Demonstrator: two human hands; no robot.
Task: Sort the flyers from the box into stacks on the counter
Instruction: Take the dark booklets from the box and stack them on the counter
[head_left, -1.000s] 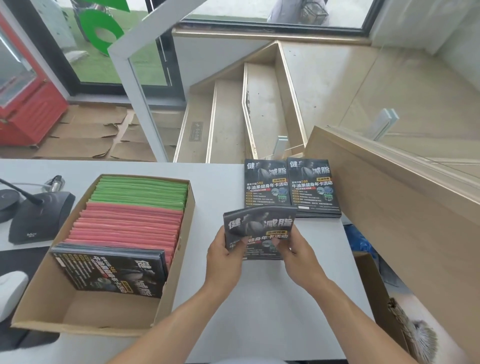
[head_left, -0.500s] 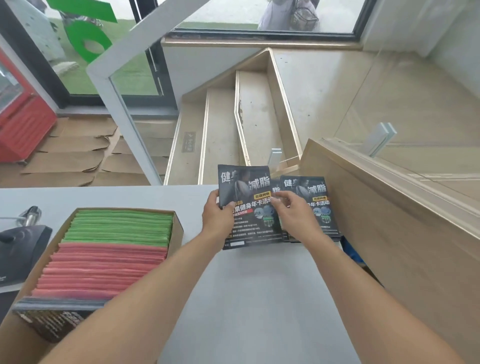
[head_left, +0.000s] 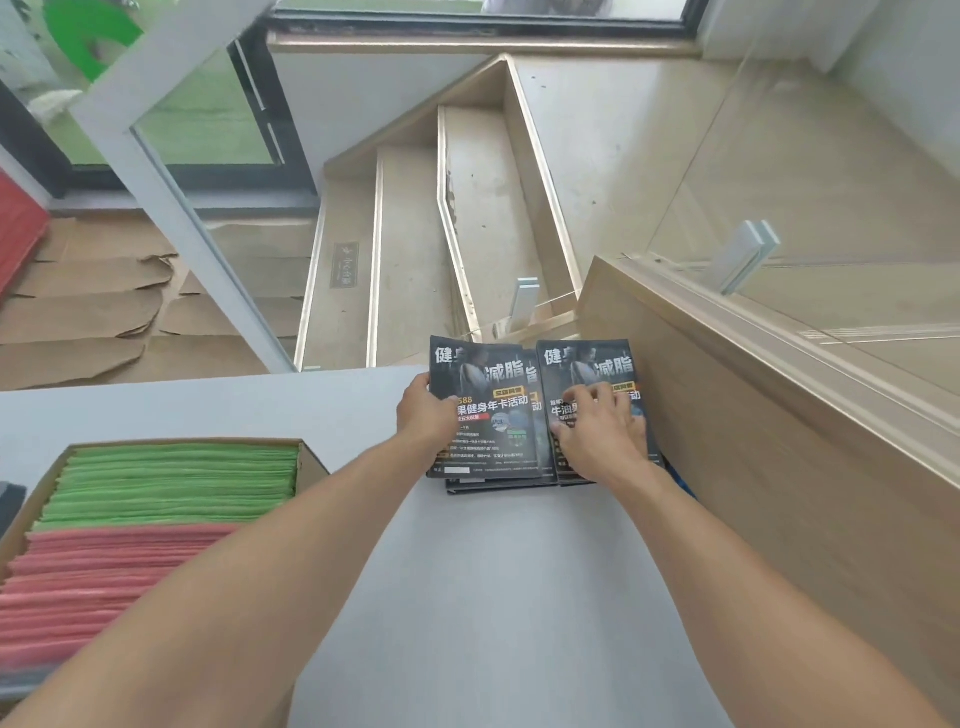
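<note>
Two stacks of black flyers lie side by side at the far edge of the grey counter (head_left: 467, 597): a left stack (head_left: 493, 410) and a right stack (head_left: 587, 364). My left hand (head_left: 426, 415) grips the left edge of the top black flyers on the left stack, which sit slightly askew over the ones below. My right hand (head_left: 597, 436) rests on the right stack with its fingers spread. At the left stands the cardboard box (head_left: 311, 460), holding green flyers (head_left: 171, 483) at the back and pink flyers (head_left: 104, 582) nearer me.
A wooden partition (head_left: 779, 467) rises right beside the right stack. Beyond the counter's far edge, stairs (head_left: 405, 249) drop away. A white slanted beam (head_left: 171, 197) crosses at the upper left. A dark object (head_left: 10, 504) shows at the left edge.
Both hands carried a bundle of black flyers from mid-counter to the far stacks. It now lies on the left stack; my right hand has let go and moved onto the right stack.
</note>
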